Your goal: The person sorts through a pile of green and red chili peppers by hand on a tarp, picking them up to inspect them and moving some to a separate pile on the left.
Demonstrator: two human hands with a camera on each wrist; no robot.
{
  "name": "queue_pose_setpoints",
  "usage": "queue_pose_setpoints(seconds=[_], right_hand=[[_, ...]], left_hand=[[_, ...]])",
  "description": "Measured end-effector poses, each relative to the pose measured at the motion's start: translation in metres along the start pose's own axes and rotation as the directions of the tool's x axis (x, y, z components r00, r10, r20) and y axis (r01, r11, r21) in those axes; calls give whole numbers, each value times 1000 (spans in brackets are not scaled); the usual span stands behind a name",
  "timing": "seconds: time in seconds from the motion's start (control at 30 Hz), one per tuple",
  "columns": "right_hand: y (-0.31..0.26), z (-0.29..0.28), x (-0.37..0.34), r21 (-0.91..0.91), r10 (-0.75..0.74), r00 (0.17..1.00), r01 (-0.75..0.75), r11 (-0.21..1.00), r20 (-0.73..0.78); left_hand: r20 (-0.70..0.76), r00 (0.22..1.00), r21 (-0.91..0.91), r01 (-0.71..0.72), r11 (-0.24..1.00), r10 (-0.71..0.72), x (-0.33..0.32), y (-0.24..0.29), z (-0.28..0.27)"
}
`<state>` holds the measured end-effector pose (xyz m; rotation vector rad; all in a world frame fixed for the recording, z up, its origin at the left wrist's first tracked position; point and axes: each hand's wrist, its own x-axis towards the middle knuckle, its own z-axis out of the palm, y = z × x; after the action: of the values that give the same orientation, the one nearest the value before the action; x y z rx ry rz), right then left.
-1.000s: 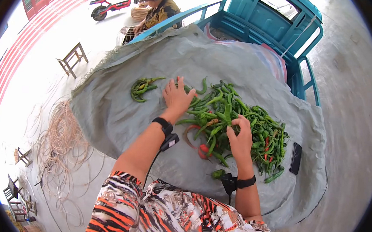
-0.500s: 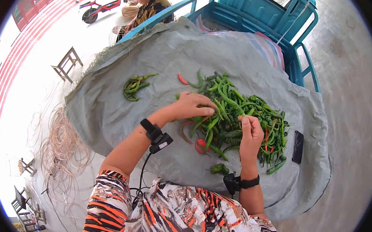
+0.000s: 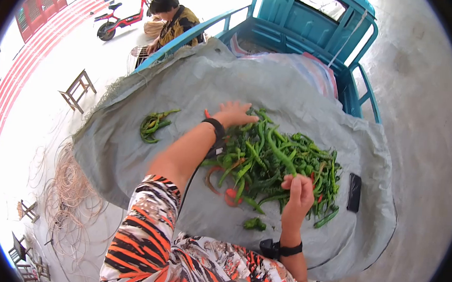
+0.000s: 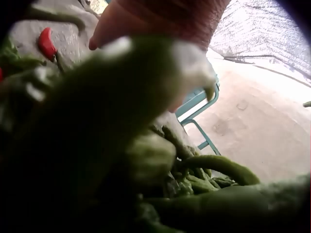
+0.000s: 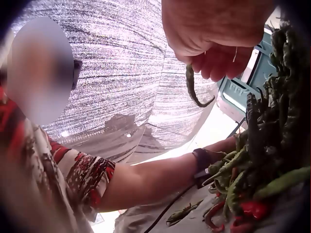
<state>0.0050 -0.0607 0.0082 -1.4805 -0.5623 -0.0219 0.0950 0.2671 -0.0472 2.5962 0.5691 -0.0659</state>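
Observation:
Green peppers (image 3: 256, 164) lie heaped on a grey sheet (image 3: 145, 177), with a few red ones among them. My left hand (image 3: 234, 114) reaches over the heap's far left edge, fingers spread; whether they touch peppers is unclear. Blurred peppers largely block the left wrist view below the hand (image 4: 160, 19). Nearer my body, my right hand (image 3: 300, 194) pinches the end of a long green pepper (image 3: 280, 154) between thumb and fingers. In the right wrist view, a curved green pepper (image 5: 192, 87) hangs from the hand (image 5: 218, 36).
A small separate group of peppers (image 3: 153, 125) lies left of the heap, and a dark phone (image 3: 354, 193) lies right. Behind is a blue cart (image 3: 318, 27). A seated person (image 3: 176, 22), a stool (image 3: 77, 91) and coiled strips (image 3: 71, 182) are at left.
My left hand has moved from the heap's left side to its far edge, and its fingers have spread. My right hand has drawn nearer my body with the long pepper.

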Motion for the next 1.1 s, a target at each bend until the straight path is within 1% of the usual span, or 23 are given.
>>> queue_pose_setpoints(seconds=[0.1,0.17,0.27,0.37,0.4,0.47,0.5,0.53,0.63,0.73,0.8,0.87,0.93,1.03,1.1], right_hand=[[5,-8,-3,-11,-25,998,26,1000,55],[8,-10,0,-14,-33,996,35,999,86],[11,-11,1,-10,-23,995,24,1000,100],[16,-5,4,18,-11,994,9,1000,111],[17,-4,5,21,-17,993,14,1000,121],[19,0,6,29,-21,990,17,999,140],[20,3,7,33,-22,989,17,999,149],[21,5,8,37,-24,987,18,999,159],[20,9,9,19,-20,985,17,1000,170],[17,12,11,43,-33,987,27,999,159],[13,16,15,41,-51,989,45,998,136],[9,18,18,33,-59,990,55,998,127],[6,20,21,20,-66,989,64,998,135],[3,22,22,66,-47,991,39,997,125],[0,24,21,92,-52,992,42,995,117]], left_hand=[[36,999,-111,5,994,-1,37,3,18],[34,999,-121,-8,993,12,37,16,15],[102,994,-14,-40,999,42,41,30,12],[167,982,-56,-79,995,87,42,31,13],[202,972,-76,-109,991,122,45,30,15],[220,955,-98,-180,979,198,48,29,22],[227,945,-112,-216,970,237,48,29,25],[186,948,-130,-237,963,259,44,30,32],[192,928,-193,-283,940,319,32,29,35],[251,907,-240,-281,929,339,20,30,24],[319,884,-254,-268,929,342,15,31,15],[312,895,-174,-277,945,319,7,36,12],[216,935,6,-290,957,282,-4,46,18],[297,882,27,-392,920,367,15,47,38],[228,893,-93,-376,922,387,9,41,35]])
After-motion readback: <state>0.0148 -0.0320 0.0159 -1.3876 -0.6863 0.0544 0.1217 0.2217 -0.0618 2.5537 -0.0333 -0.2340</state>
